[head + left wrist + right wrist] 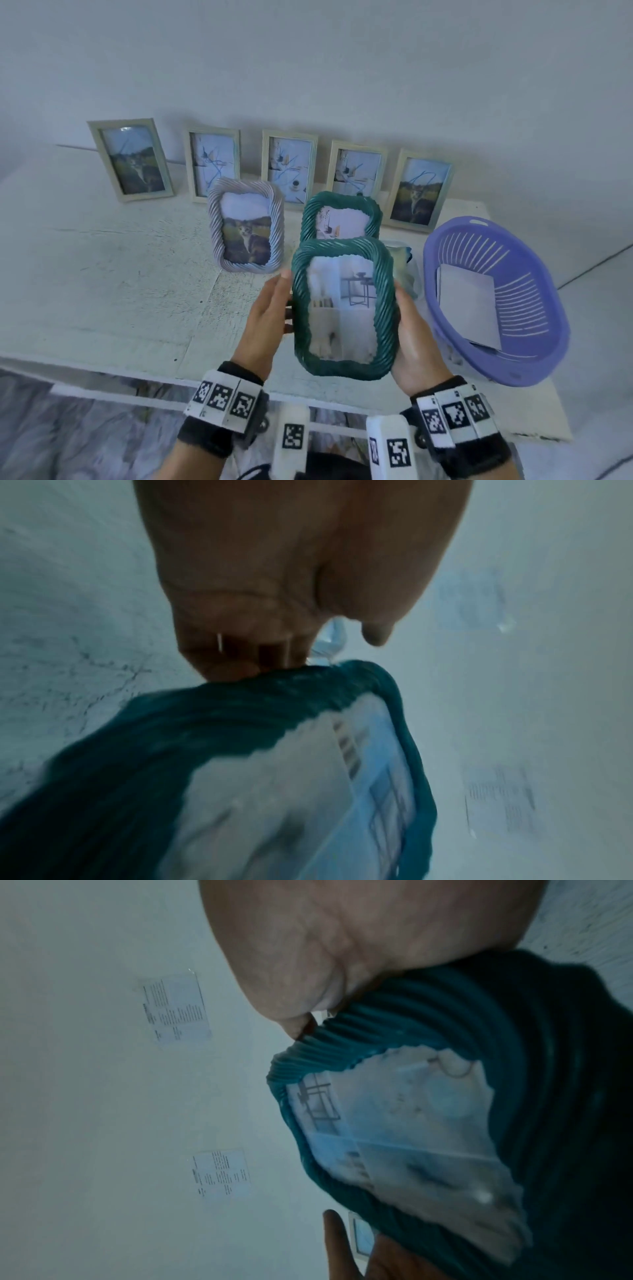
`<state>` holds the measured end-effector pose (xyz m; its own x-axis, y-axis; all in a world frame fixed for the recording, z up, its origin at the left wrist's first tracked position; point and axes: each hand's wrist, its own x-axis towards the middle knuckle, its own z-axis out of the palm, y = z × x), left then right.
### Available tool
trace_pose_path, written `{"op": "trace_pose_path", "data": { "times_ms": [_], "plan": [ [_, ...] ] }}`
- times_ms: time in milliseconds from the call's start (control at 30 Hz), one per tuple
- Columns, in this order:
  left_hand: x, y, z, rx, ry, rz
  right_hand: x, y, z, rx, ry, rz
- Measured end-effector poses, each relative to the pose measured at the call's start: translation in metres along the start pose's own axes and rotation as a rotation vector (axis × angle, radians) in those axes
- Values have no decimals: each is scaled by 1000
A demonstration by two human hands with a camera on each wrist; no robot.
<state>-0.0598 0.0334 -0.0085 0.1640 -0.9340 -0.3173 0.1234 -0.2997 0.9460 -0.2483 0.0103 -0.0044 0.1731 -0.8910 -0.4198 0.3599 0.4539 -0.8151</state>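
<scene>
While the left hand (269, 322) is gripping its left side and the right hand (416, 339) is cupping its right side, the fingers of both curling behind it, the green frame (342, 308) is hanging upright in the air over the front of the tabletop (102, 274), facing the person. It is showing a dark teal, rope-twisted border with rounded corners, and it is framing a pale print of a room with a small side table. Both wrist views are coming out blurred, though the ribbed border is pressing against each palm. Just behind the held frame a second green frame (342, 214) is standing, its lower part hiding behind the first. A pale twisted frame (246, 226) with a cat photo is standing near the left hand. On the right, a purple basket (524, 291) is sitting near the right hand and holding a white card (467, 308), with a clear wrapper (407, 263) lying between. Five plain frames (289, 168) are lining the wall at the back. A broad stretch of white tabletop is running off to the left, and its front edge is passing just beneath the wrists.
</scene>
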Motion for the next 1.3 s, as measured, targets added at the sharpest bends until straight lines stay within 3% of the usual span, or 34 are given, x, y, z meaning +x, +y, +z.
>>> {"op": "trace_pose_path", "data": {
  "times_ms": [67,133,200,300,433,533,700,967,1300],
  "plan": [
    [3,3,-7,-149,-129,-171,1,0,-3,1,-69,41],
    [5,3,-13,-207,-238,-213,2,5,-2,-10,-91,82],
    [4,1,-19,-237,-247,-202,2,9,6,-17,-99,85],
    [1,-2,-33,-287,-178,-178,7,16,21,-117,-89,6],
    [-6,0,-68,-276,-81,-99,19,28,47,-475,-52,-283],
    [-5,8,-108,-240,3,-49,26,34,79,-659,-103,-497],
    [21,39,-187,-175,127,3,56,46,160,-857,-192,-630],
    [118,73,-270,-114,172,47,121,44,262,-1033,-211,-607],
    [181,43,-301,-131,88,-49,140,60,284,-1178,-99,-589]
  ]
}}
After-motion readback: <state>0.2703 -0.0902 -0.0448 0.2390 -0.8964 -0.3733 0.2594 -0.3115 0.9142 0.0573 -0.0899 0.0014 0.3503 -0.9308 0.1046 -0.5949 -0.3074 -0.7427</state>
